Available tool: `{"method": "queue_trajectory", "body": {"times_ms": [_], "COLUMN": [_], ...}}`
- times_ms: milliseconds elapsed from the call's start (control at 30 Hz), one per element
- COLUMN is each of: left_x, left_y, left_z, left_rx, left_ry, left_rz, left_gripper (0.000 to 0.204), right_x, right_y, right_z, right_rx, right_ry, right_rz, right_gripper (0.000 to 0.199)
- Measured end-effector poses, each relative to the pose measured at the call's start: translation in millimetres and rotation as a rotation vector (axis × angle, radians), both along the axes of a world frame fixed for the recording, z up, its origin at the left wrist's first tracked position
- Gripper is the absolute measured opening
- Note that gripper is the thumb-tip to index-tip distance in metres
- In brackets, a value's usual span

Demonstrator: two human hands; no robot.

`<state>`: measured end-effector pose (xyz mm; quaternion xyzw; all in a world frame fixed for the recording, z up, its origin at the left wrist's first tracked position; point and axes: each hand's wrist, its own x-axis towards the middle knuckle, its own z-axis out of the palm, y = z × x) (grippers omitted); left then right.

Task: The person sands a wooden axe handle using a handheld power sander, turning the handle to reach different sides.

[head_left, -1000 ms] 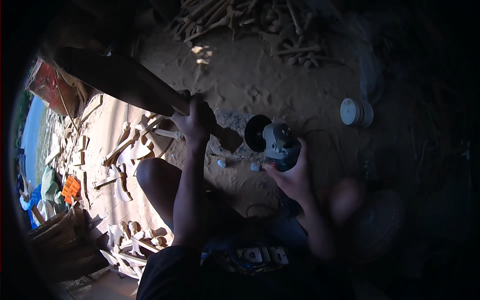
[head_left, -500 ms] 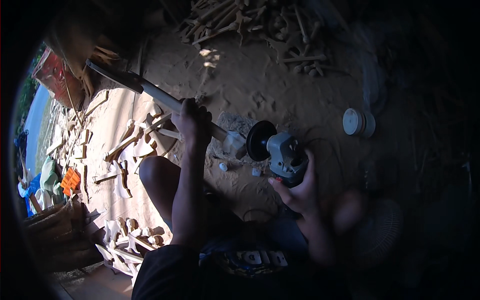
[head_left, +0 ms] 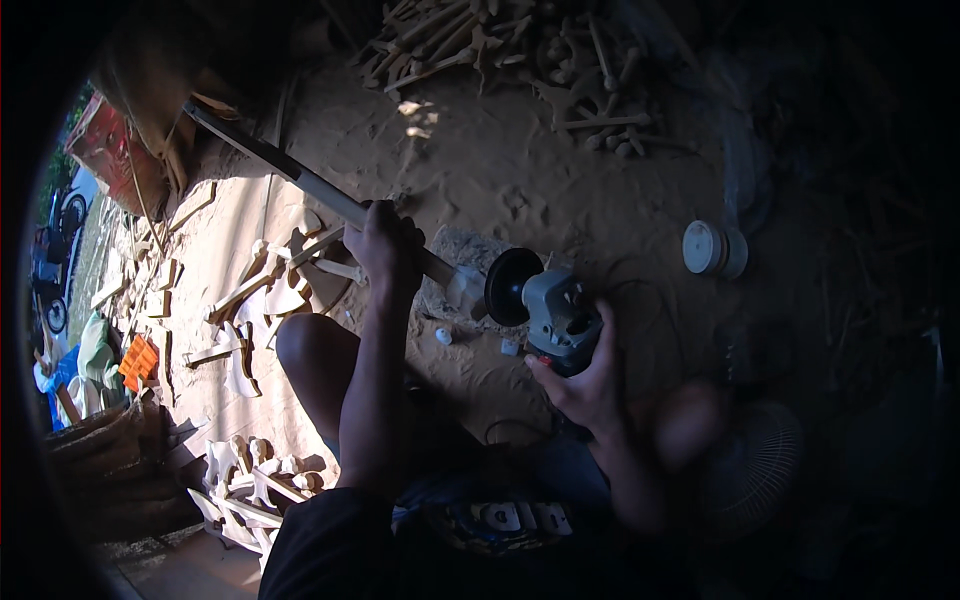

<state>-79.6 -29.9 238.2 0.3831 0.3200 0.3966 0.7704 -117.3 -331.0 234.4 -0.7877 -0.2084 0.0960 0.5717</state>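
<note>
My left hand [head_left: 385, 245] is closed around a long, pale wooden carving [head_left: 333, 197], which slants from the upper left down to a faceted knob at its near end. In my right hand [head_left: 590, 380] is a grey angle grinder [head_left: 553, 308], fingers wrapped round its body. Its round black disc [head_left: 508, 286] stands right against the knob; whether the two touch, I cannot tell. Beneath the knob lies a rough, pale block [head_left: 470, 243] on the sandy ground. Two small whitish pieces [head_left: 444, 336] lie just in front of the block.
Carved wooden pieces [head_left: 265, 280] lie in sunlight at the left, with another heap [head_left: 250, 490] at the lower left. A pile of sticks and carvings [head_left: 440, 45] sits at the far side. To the right are a white tub [head_left: 706, 248] and a fan guard [head_left: 760, 465].
My right hand has brought the grinder slightly left, closer to the knob. The carving's far end has shifted a little to the right. Motorbike wheels now show at the left edge.
</note>
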Motion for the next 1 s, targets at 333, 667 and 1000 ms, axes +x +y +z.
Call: {"method": "queue_trajectory", "body": {"times_ms": [333,667,1000], "left_x": [-5,0,1], "left_y": [10,8,-15], "left_z": [-5,-20,-11], "left_rx": [0.048,-0.214,0.196], "left_ry": [0.109,0.051,0.304], "left_rz": [-0.072,-0.295,-0.387], "left_gripper": [0.022,0.011,0.023], "right_x": [5,33,43], "right_y": [-1,-34,-64], "right_z": [-5,22,32], "right_rx": [0.158,0.429,0.556], "right_ry": [-0.028,0.238,0.269], "right_rz": [-0.164,-0.321,-0.495], "right_gripper": [0.082,0.065,0.062]}}
